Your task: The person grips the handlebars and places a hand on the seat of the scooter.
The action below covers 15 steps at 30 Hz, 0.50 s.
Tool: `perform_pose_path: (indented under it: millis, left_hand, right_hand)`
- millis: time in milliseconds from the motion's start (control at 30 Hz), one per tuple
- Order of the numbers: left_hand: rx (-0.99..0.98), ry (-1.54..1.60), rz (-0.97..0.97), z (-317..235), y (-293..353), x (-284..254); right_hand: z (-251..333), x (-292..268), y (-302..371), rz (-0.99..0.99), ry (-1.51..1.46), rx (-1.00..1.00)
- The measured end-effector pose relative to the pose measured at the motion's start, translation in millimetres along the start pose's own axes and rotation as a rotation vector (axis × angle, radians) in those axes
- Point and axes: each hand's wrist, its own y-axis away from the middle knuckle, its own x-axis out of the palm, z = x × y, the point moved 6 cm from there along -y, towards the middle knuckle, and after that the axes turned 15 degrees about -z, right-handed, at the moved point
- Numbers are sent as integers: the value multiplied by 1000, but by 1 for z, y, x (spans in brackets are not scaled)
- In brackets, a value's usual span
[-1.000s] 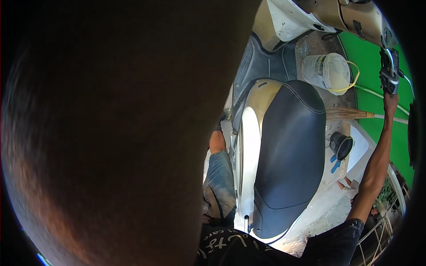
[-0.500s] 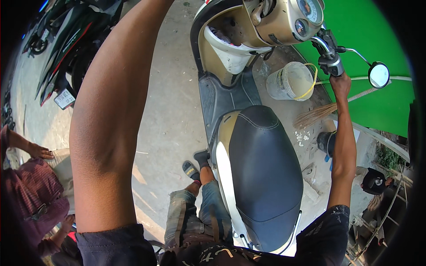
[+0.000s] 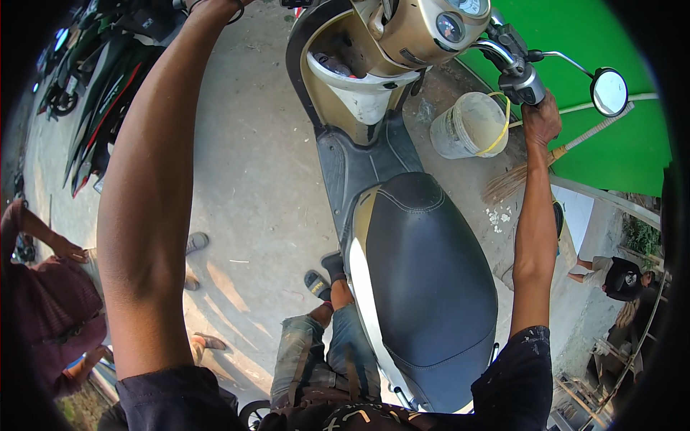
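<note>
A gold and white scooter with a black seat [image 3: 431, 280] stands upright in front of me and to my right. My right hand [image 3: 543, 122] is closed around its right handlebar grip, just below the silver and grey switch housing [image 3: 523, 85]. At the top edge my left hand [image 3: 212, 7] is partly cut off; it is on the left handlebar grip, with the bar's end poking out beside it. Most of the left fingers are out of the picture. My legs [image 3: 327, 345] stand close along the scooter's left side, sandals on the ground.
A white bucket [image 3: 468, 126] with a yellow handle and a straw broom [image 3: 514, 181] stand right of the scooter by a green wall [image 3: 611, 43]. Parked motorcycles [image 3: 108, 93] line the far left. One person [image 3: 57, 302] is at left, another [image 3: 624, 279] at right.
The handlebars have shifted slightly left in view, with both my arms. My left hand has come into sight at the top edge. More feet show near the person at left.
</note>
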Motion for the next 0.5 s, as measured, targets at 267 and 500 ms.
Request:
perform_pose_path:
  millis: [267, 500]
  left_hand:
    - [11, 7, -65, -4, 3, -1]
    - [37, -4, 110, 24, 3, 18]
  right_hand:
    - [3, -5, 1, -12, 61, 40]
    - [7, 8, -24, 549, -634, 396]
